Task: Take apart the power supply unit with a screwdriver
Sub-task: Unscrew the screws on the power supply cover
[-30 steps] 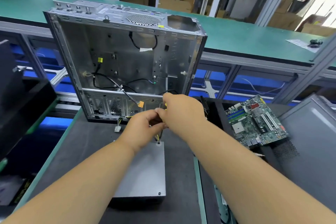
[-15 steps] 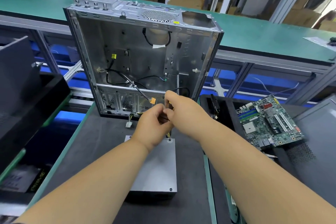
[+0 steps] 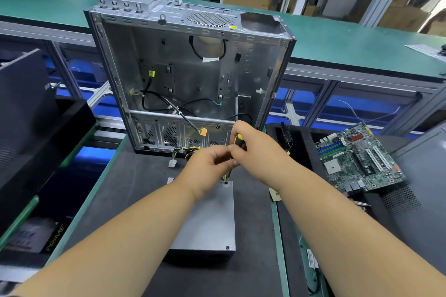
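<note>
The grey metal power supply unit (image 3: pixel 210 222) lies flat on the dark mat in front of me, its yellow and black cables (image 3: pixel 187 150) running off its far end. A screwdriver (image 3: pixel 238 140) with a yellow and black handle stands upright, its tip in a screw hole at the unit's far right corner. My right hand (image 3: pixel 255 146) grips the handle. My left hand (image 3: pixel 207 167) pinches the shaft just below it. A second screw shows at the unit's near right corner.
An emptied silver computer case (image 3: pixel 188 75) stands upright just behind the unit, loose wires inside. A green motherboard (image 3: pixel 359 157) lies on a black tray to the right. Black trays sit at left, a dark panel (image 3: pixel 424 190) at far right. A green bench (image 3: pixel 362 41) runs behind.
My view has shifted, so everything sits further right and lower in frame. Both hands stay on the screwdriver at the same corner; the yellow handle now shows more.
</note>
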A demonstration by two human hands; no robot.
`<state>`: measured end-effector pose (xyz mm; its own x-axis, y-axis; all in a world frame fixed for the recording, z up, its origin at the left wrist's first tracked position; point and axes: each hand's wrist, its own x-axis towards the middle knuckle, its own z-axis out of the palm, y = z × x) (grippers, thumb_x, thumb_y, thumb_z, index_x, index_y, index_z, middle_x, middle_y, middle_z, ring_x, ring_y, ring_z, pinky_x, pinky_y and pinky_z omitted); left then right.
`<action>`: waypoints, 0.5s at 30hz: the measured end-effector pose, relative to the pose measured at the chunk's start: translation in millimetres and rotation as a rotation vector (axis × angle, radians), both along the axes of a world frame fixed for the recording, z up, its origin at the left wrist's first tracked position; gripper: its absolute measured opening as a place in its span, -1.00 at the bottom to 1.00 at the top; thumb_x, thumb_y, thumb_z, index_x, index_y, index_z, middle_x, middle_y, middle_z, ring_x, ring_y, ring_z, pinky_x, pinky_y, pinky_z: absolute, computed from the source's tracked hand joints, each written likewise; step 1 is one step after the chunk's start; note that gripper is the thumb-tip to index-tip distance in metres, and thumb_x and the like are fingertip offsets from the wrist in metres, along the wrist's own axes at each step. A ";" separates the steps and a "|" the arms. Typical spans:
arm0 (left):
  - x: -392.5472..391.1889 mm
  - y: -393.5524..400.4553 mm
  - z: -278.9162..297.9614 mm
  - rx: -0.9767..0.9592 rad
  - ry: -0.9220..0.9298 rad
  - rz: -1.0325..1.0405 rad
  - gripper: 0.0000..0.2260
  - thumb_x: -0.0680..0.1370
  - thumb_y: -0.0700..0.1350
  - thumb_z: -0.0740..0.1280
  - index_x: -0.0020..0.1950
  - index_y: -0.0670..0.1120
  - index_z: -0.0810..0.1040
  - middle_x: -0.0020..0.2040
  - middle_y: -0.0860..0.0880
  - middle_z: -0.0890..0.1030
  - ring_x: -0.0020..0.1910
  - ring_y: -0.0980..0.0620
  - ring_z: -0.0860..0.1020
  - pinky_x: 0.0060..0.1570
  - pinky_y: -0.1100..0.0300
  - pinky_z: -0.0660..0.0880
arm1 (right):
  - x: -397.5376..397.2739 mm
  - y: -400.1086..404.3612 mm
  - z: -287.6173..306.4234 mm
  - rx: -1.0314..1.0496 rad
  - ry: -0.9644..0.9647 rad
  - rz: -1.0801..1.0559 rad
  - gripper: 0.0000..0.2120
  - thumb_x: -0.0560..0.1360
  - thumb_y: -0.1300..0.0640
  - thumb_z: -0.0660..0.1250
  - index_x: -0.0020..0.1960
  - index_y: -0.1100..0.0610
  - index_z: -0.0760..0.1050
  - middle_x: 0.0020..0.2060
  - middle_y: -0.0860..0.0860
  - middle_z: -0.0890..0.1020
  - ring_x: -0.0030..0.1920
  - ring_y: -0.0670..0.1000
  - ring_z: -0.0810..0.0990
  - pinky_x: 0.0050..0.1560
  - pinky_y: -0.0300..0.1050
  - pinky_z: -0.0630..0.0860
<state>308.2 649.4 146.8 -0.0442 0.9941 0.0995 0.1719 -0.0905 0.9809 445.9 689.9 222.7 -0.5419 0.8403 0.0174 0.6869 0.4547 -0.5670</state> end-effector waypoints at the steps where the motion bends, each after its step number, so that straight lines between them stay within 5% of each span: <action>1: 0.9 -0.3 -1.1 -0.002 -0.015 0.015 -0.80 0.54 -0.24 0.40 -0.14 0.07 0.65 -0.23 0.02 0.64 -0.22 0.14 0.48 -0.14 0.22 0.45 | -1.1 -1.7 -1.5 0.014 0.000 -0.024 -0.89 0.53 0.05 0.27 -0.05 -0.03 0.33 -0.29 -0.03 0.54 -0.29 0.03 0.47 -0.29 -0.06 0.43; 3: 0.0 -0.4 -2.5 -0.022 -0.032 0.043 -0.77 0.52 -0.28 0.40 -0.20 0.05 0.66 -0.29 0.08 0.63 -0.28 0.18 0.50 -0.19 0.28 0.45 | -4.3 -5.4 -4.7 0.085 -0.019 -0.073 -0.75 0.51 -0.14 0.31 -0.08 -0.01 0.31 -0.32 -0.03 0.53 -0.28 0.03 0.49 -0.31 -0.08 0.42; 6: -3.2 2.0 0.9 -0.061 -0.002 0.059 -0.76 0.49 -0.27 0.43 -0.24 0.06 0.68 -0.21 -0.06 0.70 -0.20 0.08 0.57 -0.08 0.08 0.53 | -9.4 -5.5 -7.5 0.206 -0.110 -0.143 -0.64 0.52 -0.30 0.22 -0.09 0.00 0.32 -0.33 -0.04 0.52 -0.28 0.00 0.49 -0.36 -0.10 0.33; 10: -1.8 5.7 8.4 -0.086 -0.039 0.005 -0.78 0.47 -0.32 0.43 -0.17 0.03 0.67 -0.17 -0.03 0.70 -0.15 0.06 0.59 -0.07 0.16 0.56 | -12.0 0.2 -7.0 0.182 -0.153 -0.152 -0.85 0.59 -0.06 0.21 -0.08 -0.03 0.29 -0.31 -0.07 0.49 -0.26 0.04 0.47 -0.33 -0.10 0.31; 15: -1.7 10.2 7.7 -0.130 -0.084 0.075 -0.88 0.43 -0.38 0.45 -0.07 -0.32 0.58 -0.19 -0.14 0.62 -0.18 0.01 0.57 -0.16 0.22 0.59 | -10.1 8.5 3.0 0.007 -0.072 0.038 -0.88 0.59 0.06 0.27 -0.09 -0.01 0.35 -0.25 -0.04 0.53 -0.28 -0.01 0.46 -0.33 -0.11 0.37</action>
<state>306.6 659.6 154.5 -0.1210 0.9919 -0.0373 0.0903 0.0484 0.9947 435.7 698.5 225.7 -0.5735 0.8190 -0.0173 0.7079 0.4848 -0.5137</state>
